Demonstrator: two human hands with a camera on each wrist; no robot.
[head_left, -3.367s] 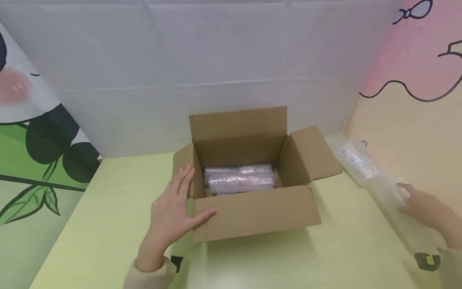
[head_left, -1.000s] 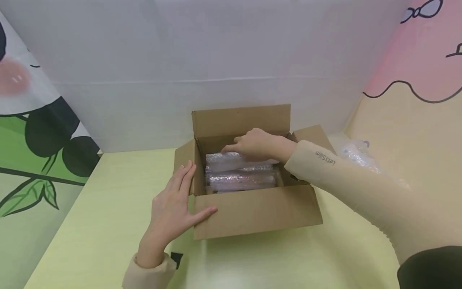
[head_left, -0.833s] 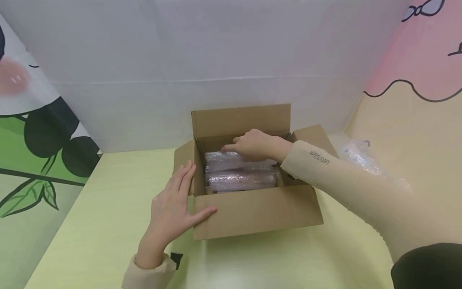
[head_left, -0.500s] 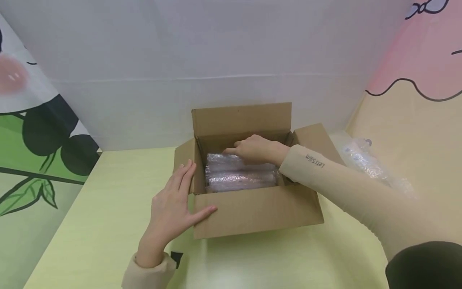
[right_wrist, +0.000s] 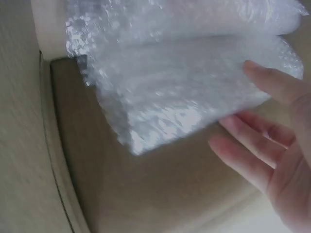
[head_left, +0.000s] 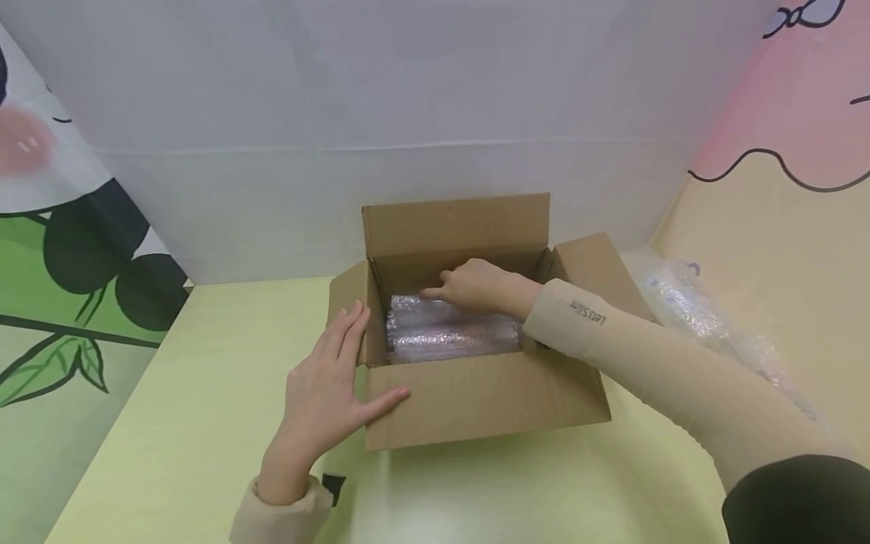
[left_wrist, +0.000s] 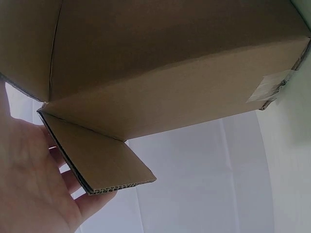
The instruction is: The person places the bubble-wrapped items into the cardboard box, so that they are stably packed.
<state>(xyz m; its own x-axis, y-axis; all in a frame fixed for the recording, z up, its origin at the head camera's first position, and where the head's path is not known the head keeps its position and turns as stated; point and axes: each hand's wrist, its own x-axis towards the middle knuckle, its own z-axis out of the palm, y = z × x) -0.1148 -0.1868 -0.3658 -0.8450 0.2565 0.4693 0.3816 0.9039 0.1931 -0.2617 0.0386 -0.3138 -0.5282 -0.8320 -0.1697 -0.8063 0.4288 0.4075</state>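
An open cardboard box [head_left: 485, 400] stands on the table with several bubble-wrapped bundles inside. My left hand [head_left: 322, 389] rests at its left side, fingers extended along the left flap [left_wrist: 97, 153] and thumb across the front flap. My right hand [head_left: 479, 285] reaches into the rear of the box. Between its thumb and fingers it pinches a bubble-wrapped bundle [right_wrist: 175, 92], the thumb on the upper face and some fingers at the lower edge. Another wrapped bundle [head_left: 462, 338] lies alongside, nearer the front. What the wrap contains cannot be made out.
To the right of the box, more bubble wrap [head_left: 700, 317] lies on the table, partly hidden by my right sleeve. A white sheet [head_left: 442, 98] hangs behind the box. A black patch [head_left: 334, 487] shows on the table [head_left: 170, 408] beside my left wrist.
My right hand has come from the bubble wrap at the right into the box, bringing a wrapped bundle. Over the last second it has lowered slightly with it. The left hand has stayed put.
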